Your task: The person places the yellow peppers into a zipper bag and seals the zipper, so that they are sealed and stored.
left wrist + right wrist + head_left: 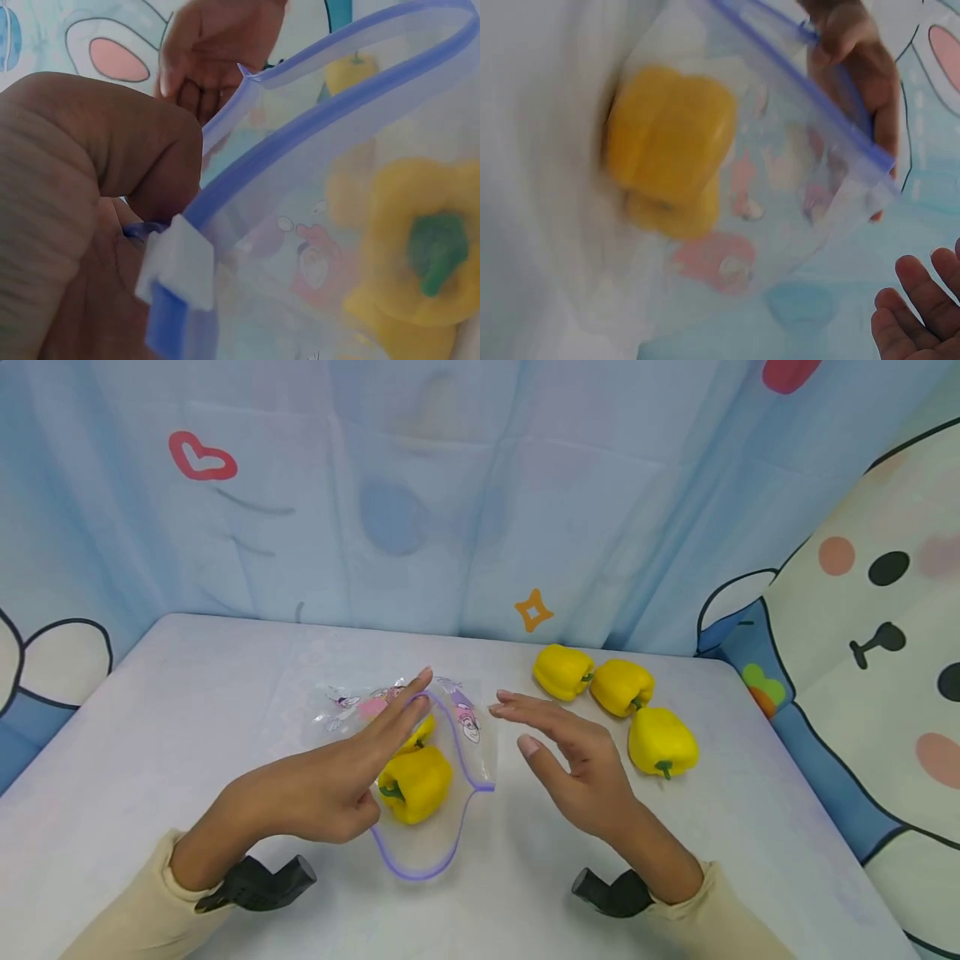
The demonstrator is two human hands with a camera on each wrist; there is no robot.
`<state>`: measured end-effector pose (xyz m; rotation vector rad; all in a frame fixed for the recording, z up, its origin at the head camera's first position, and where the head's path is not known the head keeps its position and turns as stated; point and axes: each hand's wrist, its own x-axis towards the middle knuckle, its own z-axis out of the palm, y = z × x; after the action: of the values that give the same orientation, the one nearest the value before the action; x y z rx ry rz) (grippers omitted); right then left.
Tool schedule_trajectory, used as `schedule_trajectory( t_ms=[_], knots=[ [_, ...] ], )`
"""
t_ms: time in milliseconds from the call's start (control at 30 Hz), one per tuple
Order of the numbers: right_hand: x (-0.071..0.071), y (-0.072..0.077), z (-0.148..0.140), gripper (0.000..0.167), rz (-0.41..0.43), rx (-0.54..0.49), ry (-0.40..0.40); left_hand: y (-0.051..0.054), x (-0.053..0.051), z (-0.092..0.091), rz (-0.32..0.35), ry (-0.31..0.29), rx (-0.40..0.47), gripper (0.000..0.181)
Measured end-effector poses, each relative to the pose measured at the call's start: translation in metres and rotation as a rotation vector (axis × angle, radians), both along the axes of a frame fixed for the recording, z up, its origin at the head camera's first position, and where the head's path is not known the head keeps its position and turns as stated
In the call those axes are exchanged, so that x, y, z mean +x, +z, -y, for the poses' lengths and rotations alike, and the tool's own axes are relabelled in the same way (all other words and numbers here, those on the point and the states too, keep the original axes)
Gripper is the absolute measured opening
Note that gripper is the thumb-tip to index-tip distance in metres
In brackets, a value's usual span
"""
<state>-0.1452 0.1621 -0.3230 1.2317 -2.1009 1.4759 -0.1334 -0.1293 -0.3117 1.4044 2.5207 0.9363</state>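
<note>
A clear zip bag point(467, 764) with cartoon prints and a purple zip edge stands with its mouth spread wide. One yellow bell pepper point(417, 783) lies inside, with a second yellow pepper point(422, 732) behind it, partly covered by my left hand point(315, 789). That hand holds the bag's left edge, its thumb bent at the zip near the white slider point(184, 262) and its other fingers extended. To the right of the bag, my right hand point(581, 764) hovers apart from it, fingers loosely extended and holding nothing.
Three more yellow bell peppers, a rear one point(561, 672), a middle one point(622, 687) and a nearer one point(663, 742), sit to the right on the white tabletop point(187, 710). A pale blue printed curtain point(300, 527) hangs behind the table.
</note>
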Motion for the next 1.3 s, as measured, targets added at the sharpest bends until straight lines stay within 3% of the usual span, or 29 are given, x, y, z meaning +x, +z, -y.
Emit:
schedule_trajectory(
  t_ms=[233, 367, 533, 667, 900, 1067, 1300],
  knots=[
    [-0.034, -0.017, -0.016, 0.038, 0.043, 0.02, -0.119, -0.004, -0.001, -0.005, 0.009, -0.02, -0.005, 0.107],
    [-0.044, -0.014, -0.019, 0.035, 0.091, 0.079, -0.233, -0.005, -0.001, -0.006, 0.016, -0.015, -0.018, 0.106],
    [-0.074, -0.031, -0.039, 0.036, 0.112, 0.178, -0.382, -0.006, 0.0, -0.003, 0.02, -0.015, -0.032, 0.104],
    [-0.095, -0.045, -0.057, 0.042, 0.137, 0.241, -0.457, -0.007, 0.0, -0.001, 0.04, -0.016, -0.034, 0.103],
    [-0.114, -0.044, -0.067, 0.053, 0.21, 0.299, -0.512, -0.008, -0.002, -0.003, -0.002, -0.033, -0.033, 0.102],
    [-0.123, -0.045, -0.07, 0.055, 0.25, 0.323, -0.588, -0.007, -0.002, -0.003, -0.001, -0.027, -0.044, 0.099],
    [-0.131, -0.051, -0.071, 0.057, 0.317, 0.362, -0.63, -0.004, -0.001, -0.002, 0.037, 0.01, -0.081, 0.098]
  ],
)
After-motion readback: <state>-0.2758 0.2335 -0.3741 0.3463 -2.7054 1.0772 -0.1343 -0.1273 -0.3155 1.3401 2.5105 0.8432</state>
